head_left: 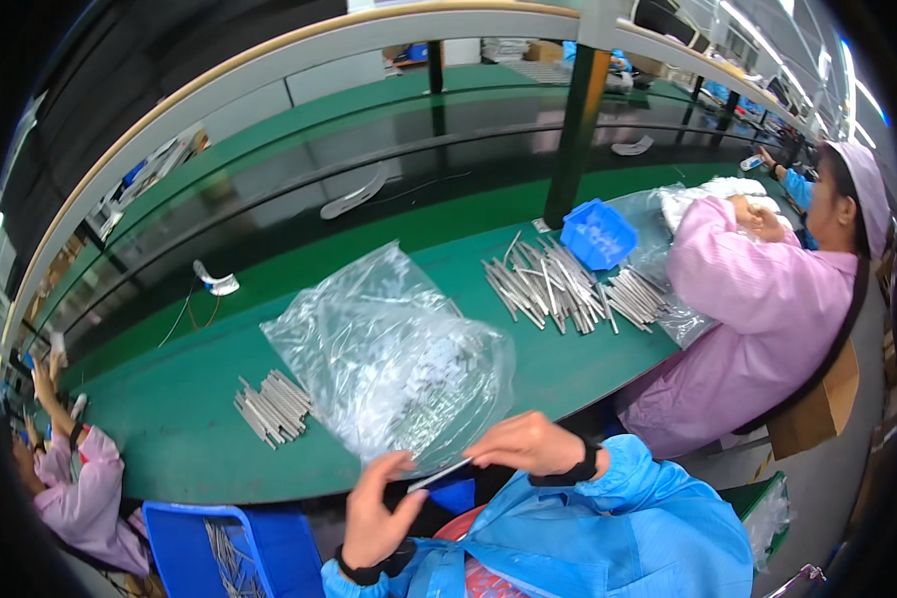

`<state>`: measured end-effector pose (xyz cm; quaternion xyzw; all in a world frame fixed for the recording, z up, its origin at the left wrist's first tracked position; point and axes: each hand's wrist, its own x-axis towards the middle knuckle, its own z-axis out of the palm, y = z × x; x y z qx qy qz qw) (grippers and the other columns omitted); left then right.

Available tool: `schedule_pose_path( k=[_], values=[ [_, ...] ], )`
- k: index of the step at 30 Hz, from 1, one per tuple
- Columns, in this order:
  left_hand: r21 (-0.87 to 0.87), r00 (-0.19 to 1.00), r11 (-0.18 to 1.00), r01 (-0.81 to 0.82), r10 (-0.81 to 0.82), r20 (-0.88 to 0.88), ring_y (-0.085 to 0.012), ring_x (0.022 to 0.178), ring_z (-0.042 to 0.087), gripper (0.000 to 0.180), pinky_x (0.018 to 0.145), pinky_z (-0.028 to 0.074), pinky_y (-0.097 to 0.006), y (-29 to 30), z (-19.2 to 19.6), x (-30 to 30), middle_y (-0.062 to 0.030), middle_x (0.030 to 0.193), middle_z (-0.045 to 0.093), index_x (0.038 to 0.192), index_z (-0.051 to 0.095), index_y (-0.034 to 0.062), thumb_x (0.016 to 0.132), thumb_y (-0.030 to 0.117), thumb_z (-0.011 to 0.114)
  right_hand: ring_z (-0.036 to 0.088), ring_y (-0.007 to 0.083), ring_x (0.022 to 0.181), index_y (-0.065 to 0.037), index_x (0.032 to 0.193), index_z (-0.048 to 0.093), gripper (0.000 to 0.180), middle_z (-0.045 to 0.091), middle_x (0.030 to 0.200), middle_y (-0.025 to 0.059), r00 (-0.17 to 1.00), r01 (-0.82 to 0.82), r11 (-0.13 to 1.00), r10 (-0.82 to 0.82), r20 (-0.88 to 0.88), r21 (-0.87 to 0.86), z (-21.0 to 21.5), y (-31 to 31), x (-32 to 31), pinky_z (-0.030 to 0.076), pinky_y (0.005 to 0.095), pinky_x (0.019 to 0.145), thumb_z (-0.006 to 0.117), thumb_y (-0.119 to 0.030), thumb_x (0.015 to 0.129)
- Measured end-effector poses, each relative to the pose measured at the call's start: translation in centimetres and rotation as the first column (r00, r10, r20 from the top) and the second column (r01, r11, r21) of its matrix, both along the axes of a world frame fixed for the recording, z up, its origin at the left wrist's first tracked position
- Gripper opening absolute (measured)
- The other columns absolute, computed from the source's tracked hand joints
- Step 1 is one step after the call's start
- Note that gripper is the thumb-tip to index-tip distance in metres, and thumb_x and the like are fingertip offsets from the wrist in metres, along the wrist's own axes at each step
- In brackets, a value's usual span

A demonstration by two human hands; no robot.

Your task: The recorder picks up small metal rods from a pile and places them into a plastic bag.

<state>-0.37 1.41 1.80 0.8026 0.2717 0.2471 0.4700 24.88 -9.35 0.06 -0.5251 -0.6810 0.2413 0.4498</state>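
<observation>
A thin pale rod (439, 476) slants between my hands at the table's front edge. My right hand (530, 445) is closed in a pinch on its right end. My left hand (374, 510) is open, thumb and fingers apart around the rod's lower left end; whether it touches the rod I cannot tell. Just beyond my hands lies a large clear plastic bag (354, 344) with many small whitish pieces (434, 369) in it. A stack of thin grey metallic rods (273, 407) rests on the table left of the bag.
A larger pile of rods (548, 284) and a blue bin (599, 234) are on the green table (189, 448) at right. A blue crate (199, 518) with rods stands below left. Co-workers in pink sit at right (757, 289) and left (85, 498). A post (576, 140) rises behind.
</observation>
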Motion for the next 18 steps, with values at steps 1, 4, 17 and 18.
schedule_pose_path(
  k=[1,4,17,18],
  values=[
    [0.031,0.990,0.991,-0.128,0.126,0.059,-0.0180,0.101,0.062,0.041,0.091,0.047,-0.030,0.6,-0.2,-0.7,-0.0096,0.106,0.066,0.122,0.057,-0.0032,0.082,-0.004,0.067,0.071,0.0238,0.077,0.001,0.099,0.073,0.015,0.073,0.088,0.0121,0.993,0.114,0.993,-0.114,-0.016,0.004,1.1,-0.9,1.5,0.056,0.0344,0.069,0.070,-0.011,0.090],
    [0.009,0.896,0.903,-0.429,0.425,0.130,-0.0192,0.098,0.061,0.034,0.088,0.048,-0.031,3.4,-1.1,-3.2,-0.0098,0.110,0.065,0.119,0.059,-0.0032,0.085,-0.002,0.063,0.071,0.0170,0.077,0.002,0.096,0.074,0.012,0.075,0.088,0.0103,0.816,0.567,0.823,-0.556,-0.157,0.036,1.4,-4.1,8.0,0.056,0.0302,0.069,0.067,-0.007,0.092],
    [0.486,0.639,0.666,-0.566,0.727,-0.251,-0.0463,0.085,0.063,0.025,0.075,0.051,-0.051,17.8,-9.1,-9.5,-0.0268,0.087,0.065,0.087,0.062,-0.0039,0.079,0.018,0.070,0.065,0.0403,0.094,0.000,0.102,0.068,0.020,0.069,0.099,0.0209,0.230,0.905,0.392,-0.780,0.581,0.168,-6.3,-9.8,24.8,0.050,0.0469,0.082,0.060,-0.007,0.085],
    [0.540,0.658,0.645,-0.540,0.724,-0.207,-0.0466,0.082,0.063,0.023,0.073,0.050,-0.053,18.8,-10.0,-9.4,-0.0257,0.084,0.065,0.085,0.061,-0.0028,0.078,0.017,0.071,0.064,0.0405,0.096,0.001,0.105,0.066,0.022,0.068,0.100,0.0218,0.299,0.907,0.418,-0.737,0.606,0.061,-6.6,-10.3,26.1,0.050,0.0463,0.083,0.061,-0.007,0.085]
  ],
)
